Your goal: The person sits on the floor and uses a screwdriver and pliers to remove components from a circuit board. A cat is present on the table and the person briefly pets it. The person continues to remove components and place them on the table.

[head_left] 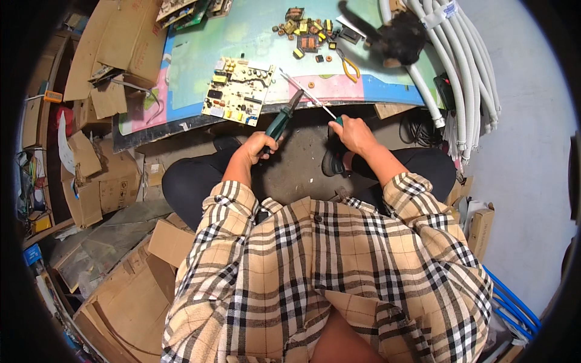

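My left hand [260,147] is closed round green-handled pliers [279,123], whose dark jaws point up over the table's near edge. In my right hand [357,137] is a screwdriver [311,95] with a long metal shaft and a green handle mostly covered by my fingers. The shaft slants up and left, its tip close to the right edge of a cream circuit board [239,92]. That board lies on the table, populated with many components. A small copper ring coil [311,85] rests just right of the shaft.
On the table [206,36] sit a pile of transformers and coils [307,33], yellow-handled pliers [348,68] and a black cat [403,39]. White corrugated hoses [469,78] hang at the right. Cardboard boxes [136,48] and more boards [187,12] stand at the left.
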### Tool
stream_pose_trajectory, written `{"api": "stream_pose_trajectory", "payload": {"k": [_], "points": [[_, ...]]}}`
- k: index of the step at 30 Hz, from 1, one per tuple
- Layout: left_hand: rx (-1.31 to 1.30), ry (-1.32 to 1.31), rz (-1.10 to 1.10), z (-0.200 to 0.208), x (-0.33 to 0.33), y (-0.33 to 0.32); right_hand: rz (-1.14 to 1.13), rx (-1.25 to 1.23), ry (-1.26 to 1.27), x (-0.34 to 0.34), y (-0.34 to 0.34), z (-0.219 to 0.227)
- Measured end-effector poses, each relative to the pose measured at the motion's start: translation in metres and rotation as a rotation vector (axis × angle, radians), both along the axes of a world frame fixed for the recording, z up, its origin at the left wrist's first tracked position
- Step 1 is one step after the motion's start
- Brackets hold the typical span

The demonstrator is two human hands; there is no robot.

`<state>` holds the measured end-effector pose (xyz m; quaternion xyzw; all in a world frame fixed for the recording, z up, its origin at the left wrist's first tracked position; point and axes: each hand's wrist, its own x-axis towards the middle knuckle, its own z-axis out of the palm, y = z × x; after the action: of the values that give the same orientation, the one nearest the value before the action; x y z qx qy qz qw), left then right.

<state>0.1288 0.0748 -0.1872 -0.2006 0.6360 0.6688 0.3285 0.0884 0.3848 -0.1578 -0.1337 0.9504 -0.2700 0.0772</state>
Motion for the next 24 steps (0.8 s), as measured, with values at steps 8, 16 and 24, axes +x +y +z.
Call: {"api": "stream_pose_trajectory", "payload": {"k": [8, 16, 24], "points": [[0.005, -0.022, -0.030, 0.011, -0.001, 0.011, -0.033, 0.029, 0.063, 0.004, 0.003, -0.003], [-0.010, -0.002, -0.004, 0.006, 0.002, 0.006, 0.010, 0.070, 0.070, -0.001, -0.003, 0.019], [-0.102, 0.002, -0.047, 0.015, 0.003, 0.010, -0.058, 0.155, -0.029, 0.001, 0.008, -0.023]]}}
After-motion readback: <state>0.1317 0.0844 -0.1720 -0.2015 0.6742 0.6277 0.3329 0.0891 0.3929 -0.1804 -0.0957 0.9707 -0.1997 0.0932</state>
